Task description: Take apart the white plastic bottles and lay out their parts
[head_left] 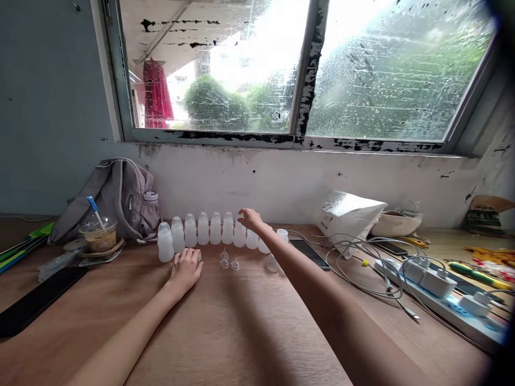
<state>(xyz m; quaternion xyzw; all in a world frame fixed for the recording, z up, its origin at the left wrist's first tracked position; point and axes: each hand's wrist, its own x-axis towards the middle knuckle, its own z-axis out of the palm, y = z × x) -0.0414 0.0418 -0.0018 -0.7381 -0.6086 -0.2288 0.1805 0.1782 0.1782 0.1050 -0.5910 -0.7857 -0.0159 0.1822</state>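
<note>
A curved row of frosted white baby bottles (203, 229) stands upright along the back of the table. The left ones have clear tops; the far-right bottle (282, 234) shows an open rim. My right hand (251, 219) reaches over the row, its fingers pinched on a clear nipple (240, 218) atop a bottle (240, 237). Resting low on the table before the left bottles is my left hand (185, 266), fingers spread and bent downward, with clear pieces partly hidden beside it. Loose clear nipples (235, 264) lie between the hands. Another clear piece (272, 262) sits near my right forearm.
On the left are a grey backpack (116, 198), a plastic cup of drink (98, 236) and a black flat object (40, 300). To the right lie a phone (309, 253), tangled cables (362, 268), a white package (350, 214) and a power strip (442, 305). A window wall stands behind.
</note>
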